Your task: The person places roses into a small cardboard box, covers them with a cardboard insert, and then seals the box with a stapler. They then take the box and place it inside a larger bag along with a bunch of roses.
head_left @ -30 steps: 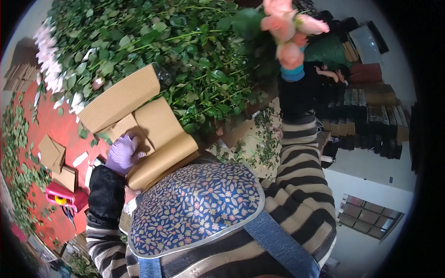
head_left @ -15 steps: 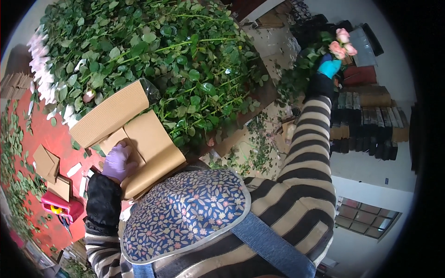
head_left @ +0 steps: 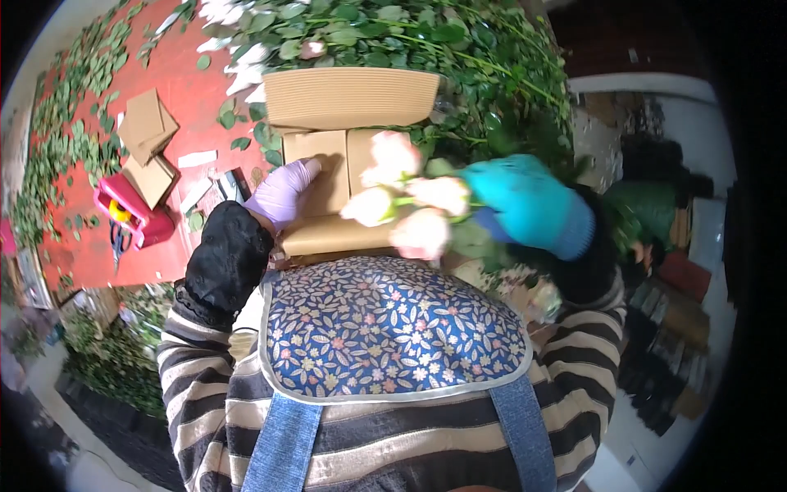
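My right hand [head_left: 525,201], in a teal glove, is closed around the stems of several pale pink roses [head_left: 430,205]. The blooms are blurred and hang over a piece of brown kraft paper [head_left: 334,234] in front of my apron. On the left part of that paper rests my left hand [head_left: 285,193], in a thin purple glove, its fingers laid out and holding nothing that I can see. A strip of ribbed corrugated cardboard [head_left: 352,98] lies along the paper's far edge. The lower rose stems are mostly hidden by my right hand and sleeve.
Beyond the cardboard lies a large heap of leafy green stems [head_left: 492,66]. On the red table [head_left: 74,258] at left are brown card pieces [head_left: 147,127], a pink tape dispenser [head_left: 135,213], scissors [head_left: 120,240] and scattered leaves. Dark stacked bundles [head_left: 656,328] stand at far right.
My right hand has come from far out on the right to the front of me, bringing the roses over the kraft paper. My left hand stays on the paper. The view has turned left.
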`<state>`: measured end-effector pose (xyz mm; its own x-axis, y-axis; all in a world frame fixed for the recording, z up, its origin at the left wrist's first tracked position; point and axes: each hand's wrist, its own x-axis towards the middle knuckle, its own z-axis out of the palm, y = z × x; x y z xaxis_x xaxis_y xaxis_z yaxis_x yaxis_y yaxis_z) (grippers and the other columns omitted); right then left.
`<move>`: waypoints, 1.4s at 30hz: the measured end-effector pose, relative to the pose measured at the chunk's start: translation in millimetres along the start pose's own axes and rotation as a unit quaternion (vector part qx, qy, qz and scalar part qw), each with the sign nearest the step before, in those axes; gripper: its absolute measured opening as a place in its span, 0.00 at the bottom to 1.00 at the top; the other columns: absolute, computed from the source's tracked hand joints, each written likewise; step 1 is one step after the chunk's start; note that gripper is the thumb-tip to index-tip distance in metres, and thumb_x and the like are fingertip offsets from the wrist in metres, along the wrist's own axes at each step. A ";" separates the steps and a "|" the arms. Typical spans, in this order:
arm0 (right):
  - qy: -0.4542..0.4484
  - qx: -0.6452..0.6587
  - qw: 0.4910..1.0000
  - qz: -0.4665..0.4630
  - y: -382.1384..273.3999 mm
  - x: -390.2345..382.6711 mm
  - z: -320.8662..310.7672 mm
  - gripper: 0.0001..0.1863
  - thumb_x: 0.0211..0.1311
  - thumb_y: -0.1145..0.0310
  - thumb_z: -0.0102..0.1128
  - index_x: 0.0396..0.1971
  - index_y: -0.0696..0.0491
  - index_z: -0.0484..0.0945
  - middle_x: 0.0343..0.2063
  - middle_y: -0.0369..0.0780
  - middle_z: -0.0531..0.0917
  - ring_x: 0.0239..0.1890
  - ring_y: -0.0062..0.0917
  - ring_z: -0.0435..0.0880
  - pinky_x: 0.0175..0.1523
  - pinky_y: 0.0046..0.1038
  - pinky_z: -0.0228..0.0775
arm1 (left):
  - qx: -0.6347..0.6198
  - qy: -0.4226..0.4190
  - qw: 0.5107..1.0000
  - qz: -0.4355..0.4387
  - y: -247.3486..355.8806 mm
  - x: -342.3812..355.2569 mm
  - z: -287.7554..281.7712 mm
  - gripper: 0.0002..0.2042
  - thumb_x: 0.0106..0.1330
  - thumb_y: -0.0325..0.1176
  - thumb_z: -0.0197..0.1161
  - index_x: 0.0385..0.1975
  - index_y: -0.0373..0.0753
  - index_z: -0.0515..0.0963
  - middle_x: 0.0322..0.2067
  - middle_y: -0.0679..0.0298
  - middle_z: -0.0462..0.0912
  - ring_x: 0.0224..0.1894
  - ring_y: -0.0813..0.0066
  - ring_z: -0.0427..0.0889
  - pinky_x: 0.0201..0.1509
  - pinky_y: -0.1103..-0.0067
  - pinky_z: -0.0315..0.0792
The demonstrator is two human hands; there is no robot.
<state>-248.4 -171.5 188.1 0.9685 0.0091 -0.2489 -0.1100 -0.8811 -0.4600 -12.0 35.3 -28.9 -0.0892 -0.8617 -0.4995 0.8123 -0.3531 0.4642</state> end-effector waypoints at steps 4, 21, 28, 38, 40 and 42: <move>-0.059 0.148 0.986 -0.049 35.2 54.8 59.8 0.16 0.57 0.64 0.66 0.45 0.54 0.80 0.35 0.48 0.84 0.33 0.46 0.83 0.39 0.40 0.76 | 0.013 0.021 1.000 -0.004 15.4 -9.8 25.0 0.22 0.77 0.41 0.50 0.63 0.34 0.68 0.56 0.59 0.78 0.56 0.72 0.78 0.61 0.76 0.73; -0.002 0.232 0.969 0.083 92.1 67.1 109.5 0.20 0.59 0.57 0.69 0.45 0.55 0.82 0.37 0.49 0.85 0.36 0.41 0.84 0.43 0.37 0.75 | 0.115 -0.043 0.984 0.132 0.4 -17.0 4.4 0.13 0.64 0.20 0.65 0.48 0.35 0.76 0.40 0.69 0.83 0.43 0.85 0.79 0.50 0.83 0.75; 0.106 0.215 0.969 0.059 79.9 67.6 106.1 0.19 0.57 0.58 0.71 0.38 0.58 0.80 0.33 0.49 0.84 0.32 0.42 0.82 0.41 0.38 0.75 | 0.520 -0.028 0.808 0.275 6.1 -27.8 -0.3 0.08 0.58 0.21 0.67 0.36 0.36 0.80 0.33 0.61 0.78 0.36 0.69 0.80 0.42 0.73 0.74; -0.146 0.188 0.970 0.043 66.9 78.0 117.5 0.11 0.62 0.67 0.67 0.39 0.57 0.82 0.38 0.44 0.86 0.37 0.31 0.85 0.44 0.37 0.75 | 0.576 0.070 0.784 0.220 15.9 -45.0 4.1 0.31 0.60 0.26 0.70 0.64 0.38 0.66 0.51 0.60 0.77 0.43 0.76 0.74 0.50 0.76 0.72; -0.172 0.207 0.962 0.031 79.8 74.6 130.0 0.13 0.64 0.66 0.64 0.43 0.57 0.82 0.40 0.46 0.86 0.40 0.35 0.85 0.47 0.36 0.76 | 0.444 0.008 0.854 0.269 22.2 -46.7 18.6 0.33 0.59 0.26 0.71 0.65 0.40 0.65 0.55 0.62 0.75 0.39 0.77 0.71 0.48 0.80 0.70; -0.137 0.436 0.876 0.154 110.3 61.8 178.6 0.10 0.61 0.67 0.67 0.37 0.58 0.80 0.33 0.47 0.84 0.32 0.36 0.82 0.39 0.36 0.73 | 0.345 -0.067 0.911 0.215 21.7 -41.7 22.4 0.32 0.56 0.28 0.74 0.61 0.39 0.69 0.54 0.65 0.76 0.40 0.79 0.72 0.49 0.81 0.69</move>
<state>-240.6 -183.7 -30.2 0.7854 0.0526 -0.6168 -0.6021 -0.1663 -0.7809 -3.6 55.4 18.3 0.0454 -0.9949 -0.0906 0.2363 -0.0774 0.9686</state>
